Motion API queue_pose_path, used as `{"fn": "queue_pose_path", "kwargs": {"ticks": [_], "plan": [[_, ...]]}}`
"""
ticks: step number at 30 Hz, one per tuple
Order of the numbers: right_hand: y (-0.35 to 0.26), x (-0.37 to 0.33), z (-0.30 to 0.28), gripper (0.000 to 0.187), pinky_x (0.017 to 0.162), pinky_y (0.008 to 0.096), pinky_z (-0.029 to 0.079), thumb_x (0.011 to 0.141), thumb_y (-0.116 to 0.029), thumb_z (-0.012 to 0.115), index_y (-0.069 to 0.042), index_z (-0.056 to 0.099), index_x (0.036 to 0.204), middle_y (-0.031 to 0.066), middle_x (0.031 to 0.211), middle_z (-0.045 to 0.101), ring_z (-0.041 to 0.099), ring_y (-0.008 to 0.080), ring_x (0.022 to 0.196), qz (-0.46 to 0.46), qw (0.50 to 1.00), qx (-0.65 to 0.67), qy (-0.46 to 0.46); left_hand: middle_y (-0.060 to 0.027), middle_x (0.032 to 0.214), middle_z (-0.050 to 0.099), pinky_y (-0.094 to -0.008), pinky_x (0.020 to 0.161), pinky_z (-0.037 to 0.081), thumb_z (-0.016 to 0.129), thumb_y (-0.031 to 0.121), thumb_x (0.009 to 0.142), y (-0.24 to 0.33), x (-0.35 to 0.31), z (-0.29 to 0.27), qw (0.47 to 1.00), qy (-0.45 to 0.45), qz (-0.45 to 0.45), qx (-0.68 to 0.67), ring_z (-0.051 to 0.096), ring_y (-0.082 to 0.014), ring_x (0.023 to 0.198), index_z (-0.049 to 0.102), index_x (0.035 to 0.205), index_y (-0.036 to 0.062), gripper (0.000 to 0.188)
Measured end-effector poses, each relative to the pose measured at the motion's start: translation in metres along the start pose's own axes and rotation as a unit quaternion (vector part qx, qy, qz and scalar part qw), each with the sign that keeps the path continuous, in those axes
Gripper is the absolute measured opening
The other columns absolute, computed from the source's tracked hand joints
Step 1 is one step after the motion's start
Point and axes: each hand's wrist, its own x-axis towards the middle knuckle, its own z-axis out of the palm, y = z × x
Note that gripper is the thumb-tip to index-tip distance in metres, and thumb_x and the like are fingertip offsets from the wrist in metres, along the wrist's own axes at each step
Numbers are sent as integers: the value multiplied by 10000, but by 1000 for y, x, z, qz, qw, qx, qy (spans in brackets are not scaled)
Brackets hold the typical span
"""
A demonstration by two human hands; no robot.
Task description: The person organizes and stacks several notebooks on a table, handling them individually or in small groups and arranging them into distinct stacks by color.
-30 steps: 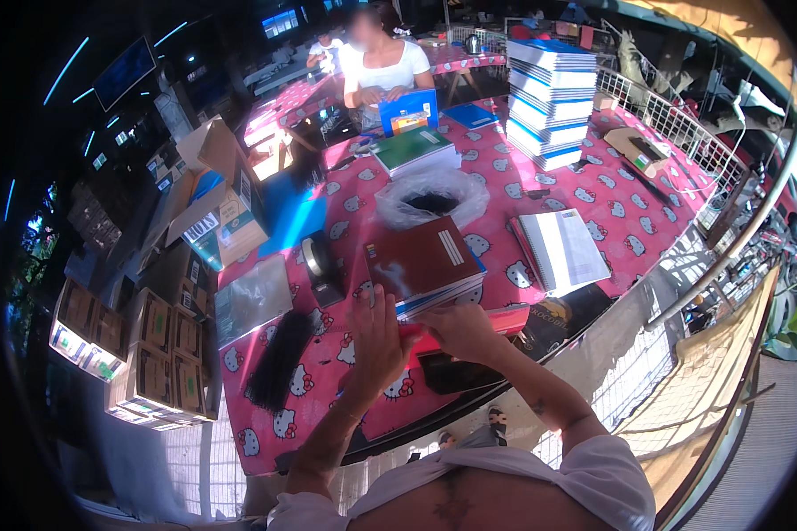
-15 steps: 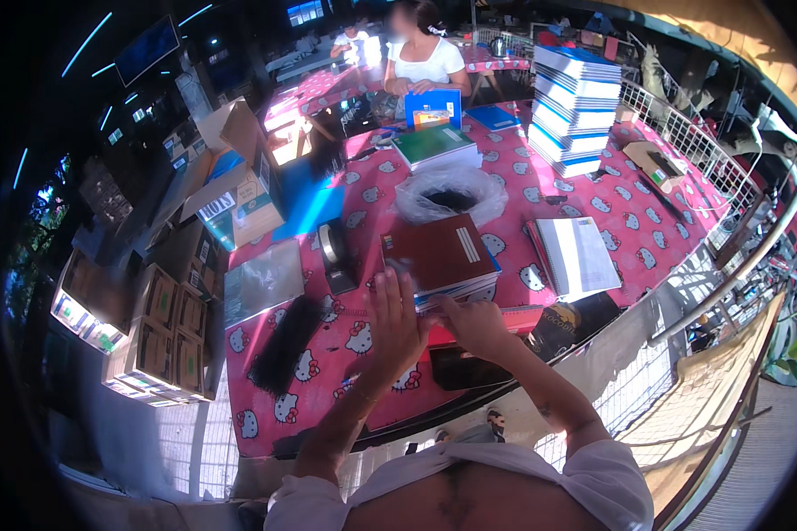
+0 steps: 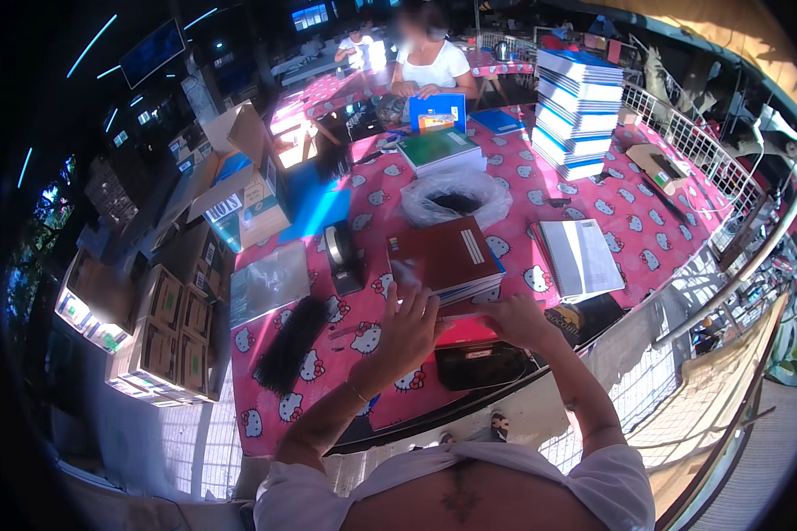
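Note:
My left hand [image 3: 405,329], fingers stretched out, is at the near left corner of a stack of notebooks with a brown top cover [image 3: 441,250]. My right hand [image 3: 516,320] is just nearer than the stack's right corner, its fingers bent and pressed together; what they hold, if anything, is hidden. Between the hands lies a flat red item [image 3: 466,332], partly covered by them. A black pouch-like item [image 3: 478,366] lies below it at the table's near edge.
On the pink patterned table [image 3: 363,336] are a black brush-like bundle [image 3: 290,345], a tape dispenser [image 3: 342,257], a plastic bag [image 3: 456,196], spiral notebooks [image 3: 579,257] and a tall notebook stack [image 3: 576,111]. Cartons [image 3: 250,199] stand left. A person [image 3: 432,62] opposite holds a blue notebook [image 3: 437,113].
My hands have moved apart: the right went to the right, and the left drew back slightly from the brown cover. More of the red item and black pouch now shows.

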Motion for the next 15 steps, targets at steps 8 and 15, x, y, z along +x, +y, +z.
{"fn": "queue_pose_path", "kwargs": {"ticks": [8,15], "plan": [[8,0,5,258,632,496,539,904,-314,655,-238,682,1149,119,767,701,695,349,723,-21,999,31,13,-346,1543,269,-655,1156,165,451,581,965,10,5,40,996,69,-49,23,228,-489,1464,327,1456,-124,868],[9,-1,4,253,632,496,538,919,-309,638,-247,682,1161,118,801,709,699,340,738,-32,999,26,23,-337,1542,280,-629,1168,151,436,577,980,34,-31,78,997,72,25,3,221,-489,1468,331,1455,-125,854]]}}
